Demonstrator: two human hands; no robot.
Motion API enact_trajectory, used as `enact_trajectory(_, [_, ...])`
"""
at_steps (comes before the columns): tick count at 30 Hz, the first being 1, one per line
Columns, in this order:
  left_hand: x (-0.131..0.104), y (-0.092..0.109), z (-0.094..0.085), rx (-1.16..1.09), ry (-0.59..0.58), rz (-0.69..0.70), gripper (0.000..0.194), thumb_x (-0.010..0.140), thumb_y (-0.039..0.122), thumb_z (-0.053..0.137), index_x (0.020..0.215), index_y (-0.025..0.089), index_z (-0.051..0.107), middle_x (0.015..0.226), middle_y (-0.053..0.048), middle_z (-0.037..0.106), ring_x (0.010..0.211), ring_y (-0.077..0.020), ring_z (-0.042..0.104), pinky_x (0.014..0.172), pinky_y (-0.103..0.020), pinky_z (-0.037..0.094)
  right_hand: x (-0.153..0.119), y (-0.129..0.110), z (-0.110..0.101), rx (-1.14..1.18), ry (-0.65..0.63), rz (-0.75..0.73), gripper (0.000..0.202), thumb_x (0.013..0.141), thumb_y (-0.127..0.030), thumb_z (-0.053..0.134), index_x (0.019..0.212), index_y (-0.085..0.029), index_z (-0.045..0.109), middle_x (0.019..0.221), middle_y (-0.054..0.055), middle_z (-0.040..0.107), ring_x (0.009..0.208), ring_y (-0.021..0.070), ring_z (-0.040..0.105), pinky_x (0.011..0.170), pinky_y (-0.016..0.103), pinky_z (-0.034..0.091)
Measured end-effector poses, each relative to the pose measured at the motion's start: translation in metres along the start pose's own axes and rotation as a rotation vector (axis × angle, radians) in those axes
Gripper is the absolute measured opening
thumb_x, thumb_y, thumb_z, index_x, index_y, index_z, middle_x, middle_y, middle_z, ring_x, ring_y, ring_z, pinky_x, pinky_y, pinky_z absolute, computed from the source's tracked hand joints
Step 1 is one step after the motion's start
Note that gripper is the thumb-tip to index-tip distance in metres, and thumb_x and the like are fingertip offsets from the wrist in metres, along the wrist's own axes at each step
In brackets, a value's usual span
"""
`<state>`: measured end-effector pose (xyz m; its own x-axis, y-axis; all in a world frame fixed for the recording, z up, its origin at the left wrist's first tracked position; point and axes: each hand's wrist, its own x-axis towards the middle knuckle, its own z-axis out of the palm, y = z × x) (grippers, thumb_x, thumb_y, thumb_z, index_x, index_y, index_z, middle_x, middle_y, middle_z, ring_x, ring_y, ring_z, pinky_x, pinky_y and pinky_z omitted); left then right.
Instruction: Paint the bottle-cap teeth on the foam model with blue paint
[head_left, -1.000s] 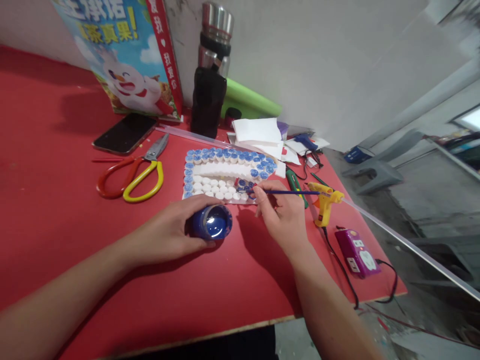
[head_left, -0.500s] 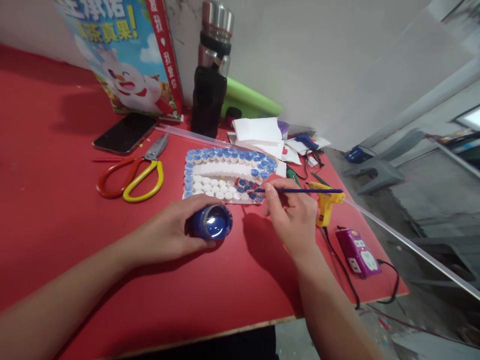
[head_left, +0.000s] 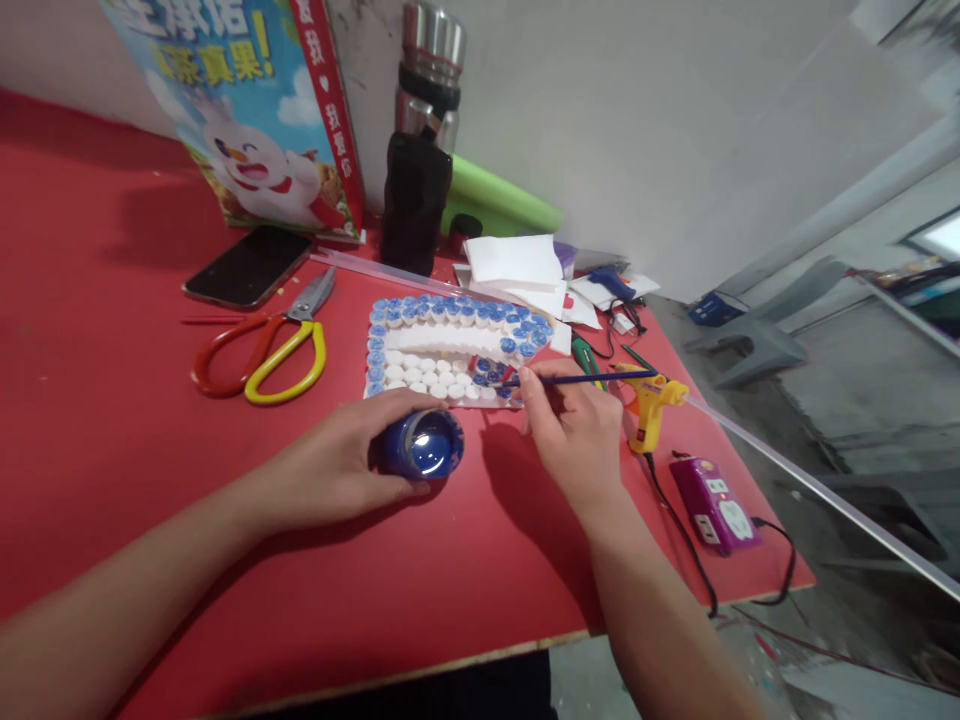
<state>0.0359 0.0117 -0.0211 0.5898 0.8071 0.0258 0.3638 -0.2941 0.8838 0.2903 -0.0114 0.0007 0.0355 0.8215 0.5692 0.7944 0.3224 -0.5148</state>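
My left hand (head_left: 360, 455) is wrapped round a small jar of blue paint (head_left: 433, 443), tilted so its mouth faces me. Between the fingertips of my right hand (head_left: 574, 425) is a thin dark-blue paintbrush (head_left: 592, 379), held nearly level. The brush tip reaches the lower right part of a craft piece (head_left: 431, 340) made of many small round white pieces. Blue covers the pieces along its left side, top and right, while those in the lower middle (head_left: 427, 378) are white. Whether the bristles touch a piece is too small to tell.
Scissors (head_left: 285, 345) and a phone (head_left: 249, 266) lie at the left. Behind stand a printed box (head_left: 262, 130), a dark bottle (head_left: 415, 200) and a steel flask (head_left: 433, 60). On the right are a yellow glue gun (head_left: 649, 410) and a purple power socket (head_left: 716, 503) with cables.
My right hand and the paintbrush have shifted slightly to the left, and the brush's back end is a little higher. My left hand and the jar have hardly moved.
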Motion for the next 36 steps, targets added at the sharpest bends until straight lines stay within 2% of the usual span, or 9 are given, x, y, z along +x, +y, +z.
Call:
enact_trajectory(5, [-0.001, -0.001, 0.000, 0.000, -0.006, 0.010, 0.051, 0.083, 0.040, 0.087, 0.128, 0.028, 0.067, 0.124, -0.005, 0.076, 0.110, -0.0284, 0.074, 0.093, -0.037, 0.060, 0.000, -0.002, 0.000, 0.101, 0.002, 0.040, 0.022, 0.106, -0.035, 0.060, 0.091, -0.021, 0.067, 0.069, 0.000, 0.073, 0.057, 0.0138, 0.069, 0.058, 0.027, 0.050])
enact_trajectory(10, [0.000, 0.000, 0.000, -0.014, -0.010, -0.005, 0.052, 0.082, 0.041, 0.087, 0.128, 0.028, 0.067, 0.123, -0.004, 0.076, 0.108, -0.0284, 0.075, 0.092, -0.036, 0.060, 0.000, 0.000, -0.001, 0.035, 0.068, 0.017, 0.023, 0.106, -0.035, 0.060, 0.089, -0.021, 0.068, 0.067, -0.001, 0.072, 0.055, 0.0134, 0.067, 0.055, 0.027, 0.048])
enact_trajectory(14, [-0.001, 0.002, 0.000, -0.009, -0.019, 0.001, 0.053, 0.081, 0.042, 0.088, 0.128, 0.029, 0.068, 0.125, -0.004, 0.076, 0.110, -0.0285, 0.074, 0.093, -0.037, 0.060, -0.001, 0.001, 0.001, 0.028, 0.031, 0.004, 0.022, 0.105, -0.035, 0.062, 0.090, -0.020, 0.069, 0.062, -0.002, 0.069, 0.050, 0.0124, 0.064, 0.054, 0.026, 0.046])
enact_trajectory(17, [-0.003, 0.003, 0.001, 0.024, -0.021, 0.024, 0.055, 0.080, 0.042, 0.089, 0.130, 0.030, 0.067, 0.127, -0.005, 0.075, 0.113, -0.0293, 0.072, 0.095, -0.038, 0.058, -0.001, 0.001, 0.001, 0.076, 0.014, 0.008, 0.021, 0.105, -0.035, 0.062, 0.091, -0.020, 0.069, 0.067, -0.001, 0.073, 0.050, 0.0121, 0.065, 0.053, 0.026, 0.048])
enact_trajectory(24, [-0.002, 0.006, 0.005, 0.189, -0.056, 0.123, 0.051, 0.084, 0.042, 0.084, 0.131, 0.029, 0.069, 0.126, -0.006, 0.073, 0.116, -0.0308, 0.068, 0.100, -0.041, 0.053, -0.003, 0.001, -0.005, 0.179, 0.175, -0.008, 0.017, 0.104, -0.031, 0.062, 0.090, -0.022, 0.067, 0.072, -0.001, 0.075, 0.047, 0.0106, 0.062, 0.050, 0.026, 0.048])
enact_trajectory(27, [-0.002, 0.006, 0.008, 0.207, -0.059, 0.114, 0.058, 0.081, 0.040, 0.087, 0.134, 0.030, 0.067, 0.130, -0.006, 0.072, 0.123, -0.0327, 0.065, 0.103, -0.042, 0.052, -0.002, 0.002, -0.006, 0.198, 0.177, -0.009, 0.018, 0.103, -0.030, 0.063, 0.087, -0.022, 0.066, 0.066, -0.002, 0.073, 0.044, 0.0105, 0.060, 0.048, 0.026, 0.047])
enact_trajectory(31, [-0.003, 0.004, 0.010, 0.217, -0.030, 0.056, 0.078, 0.076, 0.040, 0.091, 0.146, 0.028, 0.060, 0.142, -0.010, 0.067, 0.130, -0.0364, 0.063, 0.108, -0.046, 0.051, -0.001, 0.003, -0.006, 0.221, 0.155, 0.017, 0.020, 0.102, -0.032, 0.064, 0.085, -0.022, 0.066, 0.064, -0.002, 0.071, 0.043, 0.0111, 0.059, 0.048, 0.026, 0.047])
enact_trajectory(36, [-0.004, -0.001, 0.011, 0.253, -0.036, 0.024, 0.089, 0.078, 0.045, 0.091, 0.155, 0.029, 0.051, 0.154, -0.014, 0.060, 0.139, -0.0397, 0.058, 0.116, -0.051, 0.048, 0.001, 0.006, -0.006, 0.250, 0.139, 0.038, 0.023, 0.104, -0.036, 0.062, 0.085, -0.022, 0.065, 0.064, -0.002, 0.072, 0.042, 0.0108, 0.059, 0.047, 0.026, 0.047])
